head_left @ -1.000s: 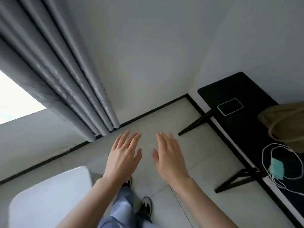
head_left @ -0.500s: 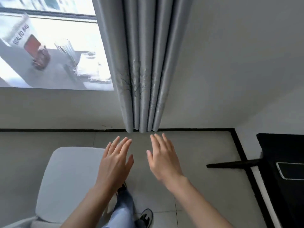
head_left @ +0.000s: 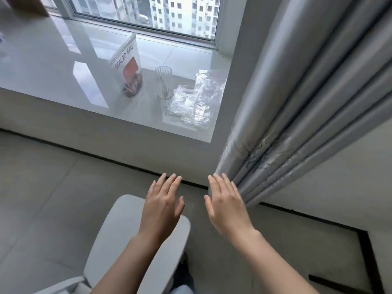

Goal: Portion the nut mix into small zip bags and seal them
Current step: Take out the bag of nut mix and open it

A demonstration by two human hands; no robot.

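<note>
— Bare skin nearest the camera: what are the hands doing?

— Both are held out flat, palms down, fingers straight and lightly spread, gripping nothing. The left hand [head_left: 163,205] hovers over the far edge of a chair seat; the right hand [head_left: 226,205] hangs beside it, over the floor, its fingertips near the foot of the curtain.

— What is cut off down here?

— The white chair [head_left: 118,240], smooth moulded plastic with rounded corners, runs out of the bottom edge, and the forearms cover part of it. A dark shoe and a bit of pale trouser leg peek out between the arms; little of either shows.

— And further out?

— Matte grey floor tiles [head_left: 42,198], then a dark skirting line under a glossy white window sill [head_left: 53,66]. Grey curtain [head_left: 307,115] hangs in thick tubular folds at right.

— Where are the task things?

— All on the sill, far from both hands. A standing pouch [head_left: 127,66] printed "SEALED BAG" holds brownish contents at its base; I cannot tell exactly what. Right of it stands a ribbed clear glass [head_left: 164,81], then a crinkled heap of clear zip bags [head_left: 195,100]; their number is unreadable.
</note>
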